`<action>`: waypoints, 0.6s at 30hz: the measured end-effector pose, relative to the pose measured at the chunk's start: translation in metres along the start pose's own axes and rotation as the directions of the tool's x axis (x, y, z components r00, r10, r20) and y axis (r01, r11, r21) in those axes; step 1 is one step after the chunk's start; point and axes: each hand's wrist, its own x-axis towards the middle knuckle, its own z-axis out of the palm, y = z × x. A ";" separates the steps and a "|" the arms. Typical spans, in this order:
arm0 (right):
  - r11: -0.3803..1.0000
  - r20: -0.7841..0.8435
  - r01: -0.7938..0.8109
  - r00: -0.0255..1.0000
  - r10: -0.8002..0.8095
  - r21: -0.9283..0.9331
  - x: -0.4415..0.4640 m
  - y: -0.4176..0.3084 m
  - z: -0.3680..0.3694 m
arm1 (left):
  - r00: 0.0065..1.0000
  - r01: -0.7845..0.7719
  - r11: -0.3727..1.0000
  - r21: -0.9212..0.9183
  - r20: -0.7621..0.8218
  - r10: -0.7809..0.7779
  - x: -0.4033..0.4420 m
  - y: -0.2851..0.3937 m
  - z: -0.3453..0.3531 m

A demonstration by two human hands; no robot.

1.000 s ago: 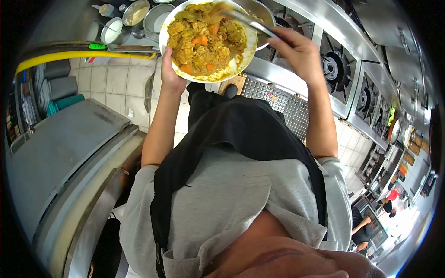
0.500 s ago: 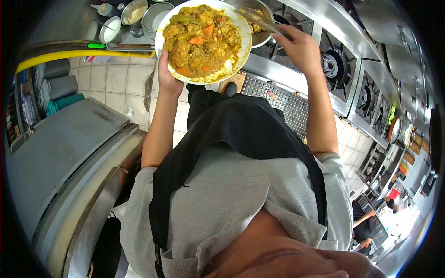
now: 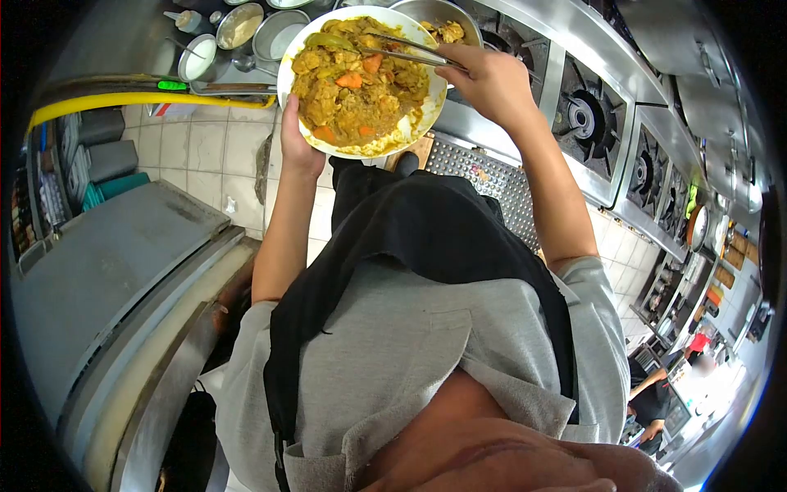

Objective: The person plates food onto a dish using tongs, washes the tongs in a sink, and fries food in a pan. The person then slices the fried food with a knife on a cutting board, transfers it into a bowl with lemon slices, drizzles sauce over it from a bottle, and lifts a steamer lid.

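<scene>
Tongs (image 3: 430, 54) have swung from the pan (image 3: 420, 10) to over the plate (image 3: 287, 82) since half a second ago. Head cam: left hand (image 3: 301, 143) has the plate by its near left edge, thumb at the rim, other fingers hidden. Right hand (image 3: 492, 86) is curled round the tongs; can't tell if the tips pinch any saucy food (image 3: 361, 90). Plate's held up, partly covering the pan from view.
</scene>
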 end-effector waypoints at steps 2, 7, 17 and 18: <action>0.997 -0.051 -0.050 0.997 0.053 0.063 -0.016 -0.005 0.000 | 1.000 0.028 0.999 -0.033 -0.004 -0.028 -0.002 0.001 0.002; 0.886 -0.192 -0.200 0.934 0.302 0.419 -0.036 0.015 0.016 | 1.000 -0.003 0.998 -0.057 -0.008 0.003 -0.003 -0.005 -0.003; 0.841 -0.004 -0.541 0.841 0.541 0.008 -0.045 0.092 0.016 | 0.999 -0.052 0.998 -0.022 -0.010 0.051 0.001 -0.013 -0.010; 0.846 -0.020 -0.531 0.847 0.531 -0.046 -0.042 0.091 0.016 | 0.998 -0.059 0.998 -0.021 -0.022 0.058 0.001 -0.013 -0.011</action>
